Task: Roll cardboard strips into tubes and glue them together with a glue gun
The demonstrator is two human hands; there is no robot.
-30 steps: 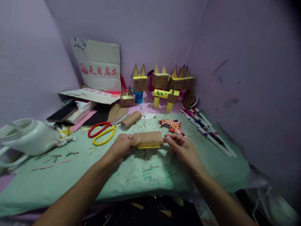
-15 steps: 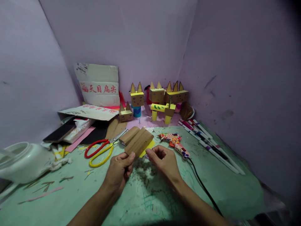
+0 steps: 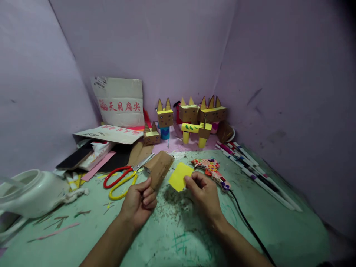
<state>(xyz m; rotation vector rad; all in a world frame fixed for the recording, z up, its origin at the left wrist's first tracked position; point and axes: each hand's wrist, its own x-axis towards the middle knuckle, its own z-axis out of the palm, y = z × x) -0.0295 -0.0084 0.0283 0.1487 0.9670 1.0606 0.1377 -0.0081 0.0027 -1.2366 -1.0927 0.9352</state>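
My left hand (image 3: 141, 202) is closed on a piece of brown cardboard (image 3: 161, 171), tilted so that it looks narrow. Behind that piece, a brown cardboard roll (image 3: 151, 163) lies on the table, partly hidden. Between thumb and fingers my right hand (image 3: 204, 191) pinches a small yellow paper square (image 3: 180, 177) by its right edge, apart from the cardboard. Left of the cardboard lie scissors (image 3: 129, 177) with one red and one yellow handle. A flower-patterned glue gun (image 3: 213, 171) rests just beyond my right hand, its black cord running toward the front.
Cardboard animal figures (image 3: 165, 119) stand at the back. At left are a white pot (image 3: 36, 193), a phone-like dark slab (image 3: 75, 156) and folded white cardboard (image 3: 118, 100). Several markers (image 3: 261, 180) lie at right. Paper scraps (image 3: 55, 230) are scattered on the green table (image 3: 111, 237).
The yellow square, earlier mostly behind the cardboard, is now in my right hand and clear of it. My left hand has turned the cardboard more edge-on. The view has shifted slightly left.
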